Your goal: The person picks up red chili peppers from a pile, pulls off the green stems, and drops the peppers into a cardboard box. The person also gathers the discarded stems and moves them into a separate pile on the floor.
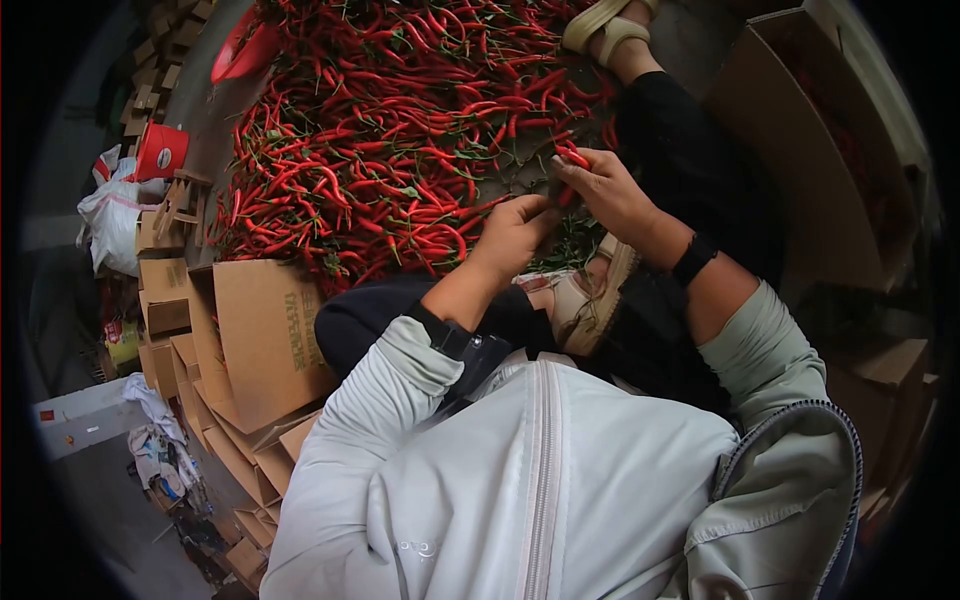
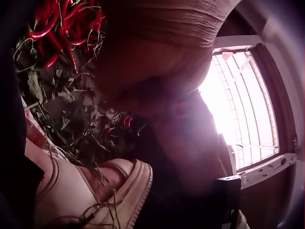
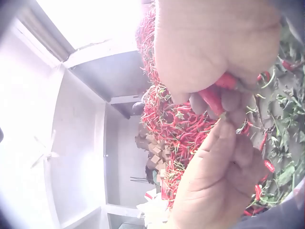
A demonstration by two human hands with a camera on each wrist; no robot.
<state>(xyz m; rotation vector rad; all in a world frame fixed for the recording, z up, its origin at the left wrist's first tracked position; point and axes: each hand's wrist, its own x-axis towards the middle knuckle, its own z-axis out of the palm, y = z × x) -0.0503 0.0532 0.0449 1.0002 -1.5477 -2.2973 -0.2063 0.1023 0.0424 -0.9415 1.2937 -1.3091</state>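
My right hand (image 1: pixel 612 195) holds red chilli peppers (image 3: pixel 211 101) in its curled fingers, and in the head view a red tip shows past the fingertips. Close beside it, my left hand (image 1: pixel 515 235) brings thumb and forefinger together at the stem end of one of these chillies, as the right wrist view shows. In the left wrist view the left hand (image 2: pixel 157 57) fills the top and hides most of the grip. A wide heap of red chillies (image 1: pixel 350 190) with green stems spreads over the floor ahead of both hands.
Green leaves and stems (image 2: pixel 66 114) litter the floor below the hands, beside a sandalled foot (image 1: pixel 580 310). A cardboard box (image 1: pixel 270 340) stands at the left, and a tall box (image 1: pixel 790 130) with chillies at the right. A red bucket (image 1: pixel 162 152) and white sack (image 1: pixel 110 220) sit far left.
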